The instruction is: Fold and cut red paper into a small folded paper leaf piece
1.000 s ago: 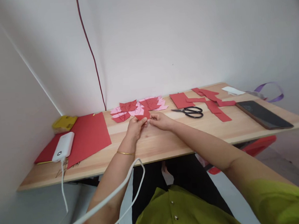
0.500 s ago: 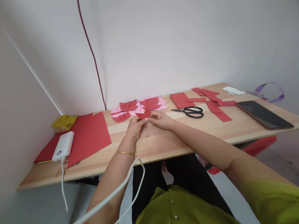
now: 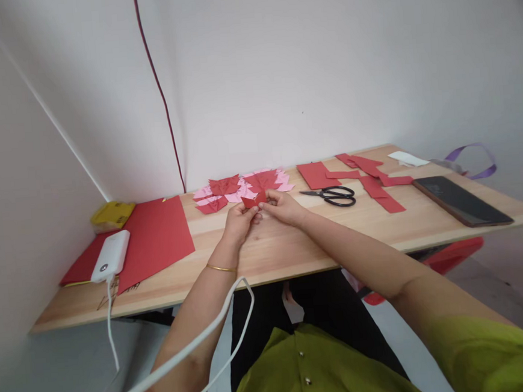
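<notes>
Between my two hands is a small folded piece of red paper [image 3: 253,201], with pointed corners at its top. My left hand [image 3: 240,220] pinches its left side, thumb in front. My right hand [image 3: 282,208] grips the right side, its fingers partly behind the paper. Both hands are just above the wooden table [image 3: 288,248]. Right behind them lies a group of folded red paper pieces [image 3: 224,185] and pink paper pieces [image 3: 285,179], with pointed tips. Black-handled scissors [image 3: 339,196] rest to the right of my right hand.
Red paper strips [image 3: 372,187] and a red sheet [image 3: 314,175] lie at the back right, near a dark phone [image 3: 463,200]. On the left, a white power bank [image 3: 111,256] sits on large red paper [image 3: 160,240] beside a yellow packet [image 3: 113,215]. A white cable [image 3: 178,353] crosses my left arm.
The folded red paper has turned a little between my fingers and now shows two pointed corners upward. My right fingers have shifted up along its edge. Everything else stays in place.
</notes>
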The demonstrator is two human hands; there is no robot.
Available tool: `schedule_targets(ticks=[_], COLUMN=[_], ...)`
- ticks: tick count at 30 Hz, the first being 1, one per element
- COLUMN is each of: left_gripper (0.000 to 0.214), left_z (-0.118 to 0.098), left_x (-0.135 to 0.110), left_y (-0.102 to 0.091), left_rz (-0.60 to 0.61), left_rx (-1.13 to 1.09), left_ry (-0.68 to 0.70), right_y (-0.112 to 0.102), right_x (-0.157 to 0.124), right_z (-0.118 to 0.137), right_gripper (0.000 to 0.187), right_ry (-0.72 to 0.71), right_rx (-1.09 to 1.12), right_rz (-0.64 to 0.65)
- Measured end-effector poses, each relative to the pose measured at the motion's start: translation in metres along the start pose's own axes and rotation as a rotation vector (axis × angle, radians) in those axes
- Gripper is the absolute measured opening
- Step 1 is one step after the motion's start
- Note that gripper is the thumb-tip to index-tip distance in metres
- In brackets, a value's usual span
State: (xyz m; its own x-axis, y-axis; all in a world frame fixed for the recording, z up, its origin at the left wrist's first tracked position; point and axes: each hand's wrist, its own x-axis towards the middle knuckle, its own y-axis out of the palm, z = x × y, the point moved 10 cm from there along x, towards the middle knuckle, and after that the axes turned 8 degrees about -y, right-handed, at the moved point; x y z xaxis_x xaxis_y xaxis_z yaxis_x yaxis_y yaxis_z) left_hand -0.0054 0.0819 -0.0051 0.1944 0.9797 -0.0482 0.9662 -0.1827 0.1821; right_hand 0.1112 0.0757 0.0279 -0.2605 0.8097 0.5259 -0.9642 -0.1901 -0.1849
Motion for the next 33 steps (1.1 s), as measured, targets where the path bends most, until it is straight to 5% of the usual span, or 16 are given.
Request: schedule_targets(ticks=[7,21,33], left_gripper=[0.03,0.02,0.026], left_z=[0.0,-0.014,0.004], left_x=[0.001,-0.007,0.002], left_y=[0.0,0.005,0.005], left_rz=[0.025,-0.021,0.061], left_rx=[-0.107,0.06,-0.102], left_ry=[0.002,0.127,-0.007], right_y=[0.001,-0.004,-0.009], right_x=[0.001,-0.003,-0.002], right_z=[-0.001,0.002,-0.01], right_gripper=[0.026,0.016,0.025], right_ry=[-0.021,-0.049,0.049], right_rx=[0.018,-0.141,-0.008], right_rz=[-0.013,-0.054,-0.117])
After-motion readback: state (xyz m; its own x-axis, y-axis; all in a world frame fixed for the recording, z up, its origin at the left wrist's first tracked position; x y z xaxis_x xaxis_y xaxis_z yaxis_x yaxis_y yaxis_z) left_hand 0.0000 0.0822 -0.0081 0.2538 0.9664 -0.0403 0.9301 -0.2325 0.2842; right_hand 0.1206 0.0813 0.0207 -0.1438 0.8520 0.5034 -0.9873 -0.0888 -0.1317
